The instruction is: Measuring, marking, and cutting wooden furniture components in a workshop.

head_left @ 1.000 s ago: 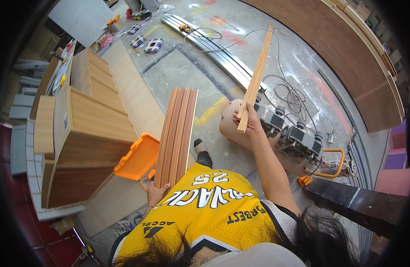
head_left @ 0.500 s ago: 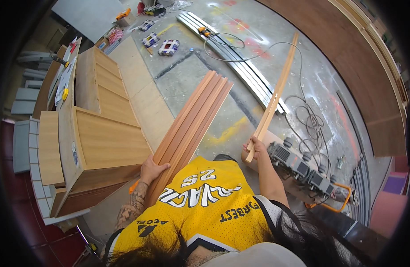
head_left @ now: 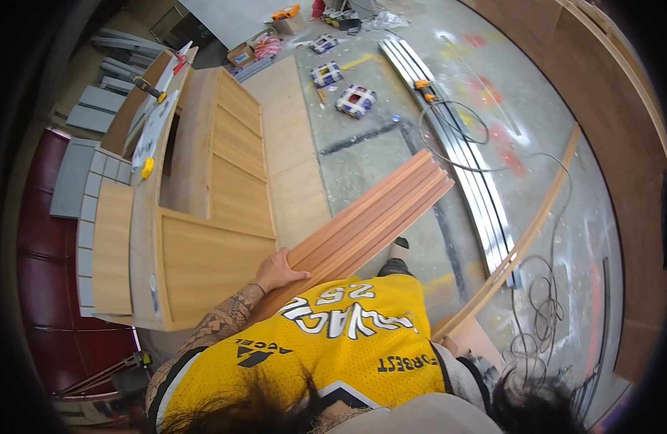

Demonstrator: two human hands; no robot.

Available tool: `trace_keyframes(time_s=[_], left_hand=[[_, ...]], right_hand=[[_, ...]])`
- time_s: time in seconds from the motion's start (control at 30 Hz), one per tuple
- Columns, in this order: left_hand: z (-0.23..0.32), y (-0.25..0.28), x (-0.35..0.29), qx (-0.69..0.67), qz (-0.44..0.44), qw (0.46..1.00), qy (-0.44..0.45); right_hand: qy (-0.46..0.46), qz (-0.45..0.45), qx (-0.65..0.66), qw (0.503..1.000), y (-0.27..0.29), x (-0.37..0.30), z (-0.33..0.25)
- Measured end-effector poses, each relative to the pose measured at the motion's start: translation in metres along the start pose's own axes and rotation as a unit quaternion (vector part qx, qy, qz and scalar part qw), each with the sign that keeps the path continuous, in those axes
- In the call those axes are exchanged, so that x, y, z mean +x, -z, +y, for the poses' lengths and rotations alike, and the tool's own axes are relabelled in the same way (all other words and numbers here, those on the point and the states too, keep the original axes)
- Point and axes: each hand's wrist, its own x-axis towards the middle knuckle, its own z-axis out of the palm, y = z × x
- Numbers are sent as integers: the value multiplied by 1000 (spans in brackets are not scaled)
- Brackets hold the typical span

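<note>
A long reddish-brown fluted panel (head_left: 377,217) slants from beside my left hip up to the right, its ribbed end over the concrete floor. My left hand (head_left: 281,271) is closed over its near edge, thumb lying across the ribs. At my right side, pale wooden strips (head_left: 532,235) run outward from next to my body, and their near end disappears behind my yellow jersey (head_left: 341,318). My right hand is hidden below my shoulder, so its grip on the strips does not show.
To the left stands a wooden cabinet (head_left: 221,257) with a yellow tape measure (head_left: 147,168) and a drill (head_left: 149,88) on it. Silver metal channels (head_left: 456,152) lie on the floor with an orange tool (head_left: 424,90). A looped cable (head_left: 543,311) and several tape-wrapped blocks (head_left: 355,101) lie nearby.
My body has turned, so the surroundings shift in view. The panel now leans further right, still in my left hand. My right hand and the strips' near end have gone out of sight.
</note>
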Motion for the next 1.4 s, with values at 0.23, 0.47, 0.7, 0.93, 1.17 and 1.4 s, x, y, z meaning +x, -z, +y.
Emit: trace_keyframes(time_s=[0.23,0.47,0.7,0.93,1.17,1.4], left_hand=[[-10,65,83,-28,3,996,89],[-18,112,165,-67,34,982,171],[-26,178,275,-103,95,979,148],[-45,265,452,-130,186,974,22],[-45,372,627,-101,223,968,-61],[-90,442,779,-85,298,937,-159]], right_hand=[[-25,-79,-3,997,-104,36,-174],[156,-128,-64,977,-361,30,-476],[170,-343,-107,917,-592,-45,-628],[192,-412,-27,890,-763,-188,-712],[319,-330,84,884,-908,-228,-842],[296,-333,100,890,-1032,-226,-942]])
